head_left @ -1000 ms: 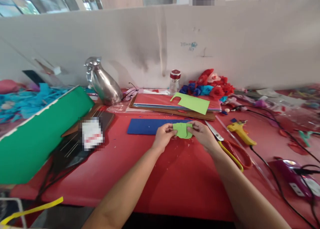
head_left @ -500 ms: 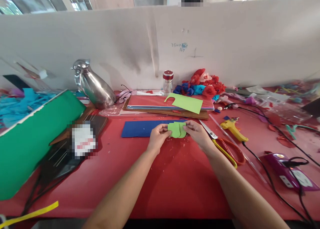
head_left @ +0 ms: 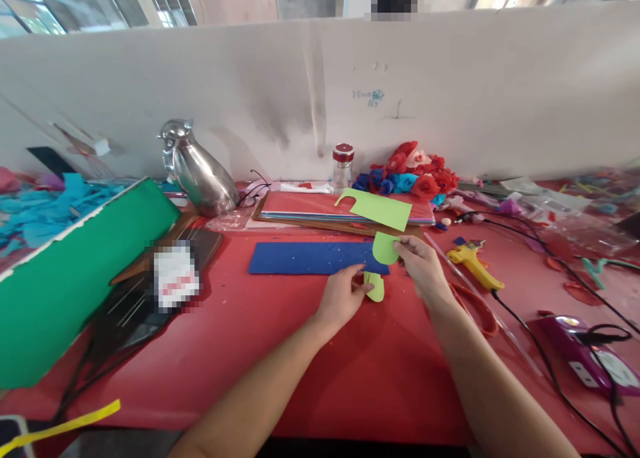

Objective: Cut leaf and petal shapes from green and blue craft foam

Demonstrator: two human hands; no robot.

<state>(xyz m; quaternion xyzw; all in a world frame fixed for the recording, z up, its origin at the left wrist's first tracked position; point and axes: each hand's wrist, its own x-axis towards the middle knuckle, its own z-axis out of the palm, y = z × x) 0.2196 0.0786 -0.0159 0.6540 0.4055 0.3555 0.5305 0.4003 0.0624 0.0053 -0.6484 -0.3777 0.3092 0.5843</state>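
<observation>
Between the thumb and fingers of my right hand [head_left: 423, 265] is a light green paper piece [head_left: 385, 248] with a rounded lower edge, held up over the right end of a blue sheet [head_left: 305, 258]. Lower and to the left, my left hand [head_left: 345, 291] pinches a smaller-looking green paper cutout [head_left: 375, 287], partly covered by the fingers. The two green pieces are apart. Behind my right hand, a green offcut [head_left: 383, 208] with a curved notch lies on the stack of coloured sheets [head_left: 300, 203]. Scissors with orange handles [head_left: 477, 311] are mostly hidden by my right forearm.
At right are a yellow glue gun [head_left: 473, 261], a clear stick [head_left: 515, 341] and a purple device [head_left: 587, 351] with black cables. Crepe paper flowers [head_left: 425, 171], a glass jar [head_left: 343, 171] and a steel jug [head_left: 200, 171] stand along the wall. A green box [head_left: 75, 291] is at left.
The green pieces, held together between both hands before, are now separated. My right hand has lifted one up and right; my left hand has moved right and nearer with the other.
</observation>
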